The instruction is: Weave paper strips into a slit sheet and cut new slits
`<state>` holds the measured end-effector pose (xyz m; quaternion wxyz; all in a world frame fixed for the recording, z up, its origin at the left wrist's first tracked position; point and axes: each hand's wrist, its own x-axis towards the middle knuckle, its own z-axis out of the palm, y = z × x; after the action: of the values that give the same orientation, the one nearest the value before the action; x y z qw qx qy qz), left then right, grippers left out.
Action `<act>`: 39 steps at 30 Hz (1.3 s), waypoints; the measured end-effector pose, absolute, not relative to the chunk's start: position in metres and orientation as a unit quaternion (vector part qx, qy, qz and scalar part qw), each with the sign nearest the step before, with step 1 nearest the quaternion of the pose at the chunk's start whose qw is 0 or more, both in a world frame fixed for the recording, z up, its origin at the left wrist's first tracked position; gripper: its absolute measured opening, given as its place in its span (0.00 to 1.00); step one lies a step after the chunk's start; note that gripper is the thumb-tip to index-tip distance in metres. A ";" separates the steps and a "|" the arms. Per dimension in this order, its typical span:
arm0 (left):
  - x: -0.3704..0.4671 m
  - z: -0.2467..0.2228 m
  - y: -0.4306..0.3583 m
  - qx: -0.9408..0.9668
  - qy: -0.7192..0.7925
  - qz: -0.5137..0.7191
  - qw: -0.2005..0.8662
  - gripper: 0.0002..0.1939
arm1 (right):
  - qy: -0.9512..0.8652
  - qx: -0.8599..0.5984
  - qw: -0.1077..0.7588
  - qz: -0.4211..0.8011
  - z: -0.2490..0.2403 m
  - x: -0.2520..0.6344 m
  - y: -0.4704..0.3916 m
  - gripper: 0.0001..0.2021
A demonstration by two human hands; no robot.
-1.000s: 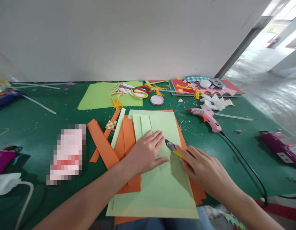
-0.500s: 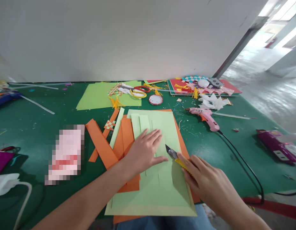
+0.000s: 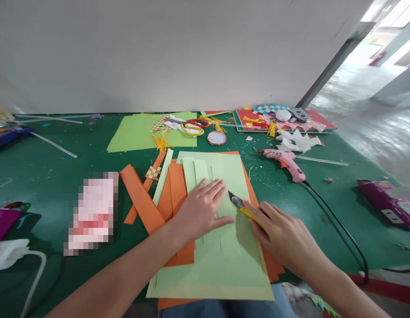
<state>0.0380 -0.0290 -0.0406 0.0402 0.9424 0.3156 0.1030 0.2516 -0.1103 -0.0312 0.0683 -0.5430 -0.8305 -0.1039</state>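
Observation:
My left hand point(image 3: 205, 207) lies flat with spread fingers on pale green paper point(image 3: 214, 276), which has several thin slits or strip edges. A yellow utility knife point(image 3: 253, 215) is gripped in my right hand point(image 3: 278, 229), its blade tip at the paper just right of my left fingers. Orange paper strips point(image 3: 142, 198) lie to the left, partly under my left forearm, with a narrow pale green strip point(image 3: 163, 176) beside them. More orange paper shows beneath the green sheets.
Scissors point(image 3: 193, 126) and a yellow tassel point(image 3: 163, 142) rest near a light green sheet point(image 3: 125, 132) at the back. A pink glue gun point(image 3: 286, 163) with a black cord lies right. A purple power strip point(image 3: 387, 203) sits at the far right.
My right hand and the knife have moved slightly up and left along the paper. My left hand stays flat in place.

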 end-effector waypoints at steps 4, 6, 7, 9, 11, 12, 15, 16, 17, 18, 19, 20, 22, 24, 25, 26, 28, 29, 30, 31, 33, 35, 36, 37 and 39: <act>0.037 -0.041 -0.030 0.942 0.315 0.105 0.039 0.40 | -0.827 -0.549 0.062 -0.104 -0.032 0.253 -0.103 0.18; 0.037 -0.041 -0.030 0.942 0.316 0.106 0.040 0.40 | -0.826 -0.551 0.062 -0.101 -0.032 0.253 -0.099 0.18; 0.037 -0.041 -0.030 0.941 0.317 0.108 0.040 0.40 | -0.825 -0.552 0.062 -0.101 -0.031 0.253 -0.096 0.18; 0.037 -0.041 -0.030 0.941 0.319 0.111 0.040 0.41 | -0.823 -0.555 0.062 -0.101 -0.031 0.253 -0.092 0.18; 0.038 -0.041 -0.029 0.940 0.319 0.112 0.040 0.41 | -0.823 -0.556 0.059 -0.102 -0.031 0.252 -0.087 0.18; 0.038 -0.041 -0.029 0.940 0.319 0.111 0.041 0.41 | -0.823 -0.556 0.059 -0.104 -0.031 0.252 -0.084 0.18; 0.037 -0.042 -0.030 0.940 0.319 0.112 0.040 0.41 | -0.822 -0.555 0.062 -0.114 -0.030 0.252 -0.076 0.18; 0.037 -0.042 -0.030 0.940 0.319 0.113 0.040 0.41 | -0.821 -0.555 0.062 -0.118 -0.030 0.252 -0.074 0.18; 0.037 -0.042 -0.030 0.940 0.318 0.114 0.039 0.41 | -0.820 -0.556 0.061 -0.120 -0.030 0.252 -0.071 0.18; 0.037 -0.043 -0.030 0.940 0.318 0.115 0.039 0.41 | -0.820 -0.557 0.058 -0.121 -0.030 0.252 -0.068 0.18; 0.037 -0.043 -0.030 0.940 0.318 0.115 0.040 0.40 | -0.819 -0.559 0.054 -0.121 -0.030 0.252 -0.065 0.18; 0.037 -0.043 -0.030 0.940 0.318 0.116 0.040 0.40 | -0.818 -0.560 0.050 -0.121 -0.030 0.252 -0.063 0.18; 0.037 -0.043 -0.029 0.940 0.317 0.119 0.040 0.41 | -0.819 -0.560 0.043 -0.118 -0.030 0.251 -0.057 0.19; 0.037 -0.044 -0.029 0.940 0.317 0.121 0.037 0.41 | -0.819 -0.561 0.036 -0.116 -0.030 0.251 -0.051 0.19; 0.037 -0.044 -0.029 0.940 0.316 0.122 0.035 0.41 | -0.819 -0.562 0.032 -0.115 -0.030 0.250 -0.049 0.19; 0.037 -0.045 -0.029 0.940 0.316 0.123 0.034 0.40 | -0.817 -0.564 0.030 -0.116 -0.030 0.250 -0.046 0.19; 0.037 -0.045 -0.029 0.940 0.315 0.123 0.032 0.40 | -0.814 -0.569 0.025 -0.117 -0.029 0.249 -0.042 0.19; 0.037 -0.045 -0.029 0.940 0.315 0.124 0.032 0.40 | -0.813 -0.570 0.024 -0.117 -0.029 0.249 -0.039 0.19; 0.036 -0.046 -0.029 0.940 0.315 0.123 0.033 0.40 | -0.812 -0.572 0.024 -0.117 -0.028 0.249 -0.037 0.19; 0.036 -0.046 -0.029 0.940 0.316 0.123 0.033 0.40 | -0.811 -0.573 0.024 -0.117 -0.028 0.249 -0.035 0.19; 0.036 -0.046 -0.029 0.941 0.315 0.122 0.034 0.40 | -0.810 -0.574 0.025 -0.120 -0.029 0.249 -0.031 0.19; 0.036 -0.046 -0.030 0.941 0.314 0.121 0.035 0.40 | -0.805 -0.580 0.026 -0.125 -0.031 0.250 -0.028 0.19; 0.036 -0.046 -0.030 0.941 0.314 0.121 0.035 0.40 | -0.801 -0.585 0.027 -0.127 -0.032 0.250 -0.027 0.19; 0.036 -0.045 -0.030 0.941 0.313 0.122 0.036 0.40 | -0.796 -0.590 0.027 -0.129 -0.033 0.250 -0.026 0.19; 0.036 -0.044 -0.030 0.942 0.310 0.125 0.036 0.40 | -0.787 -0.601 0.030 -0.136 -0.033 0.250 -0.025 0.19</act>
<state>0.0360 -0.0300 -0.0442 0.0361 0.9417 0.3103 0.1249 0.2501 -0.0255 -0.0333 0.0299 -0.6008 -0.7873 -0.1357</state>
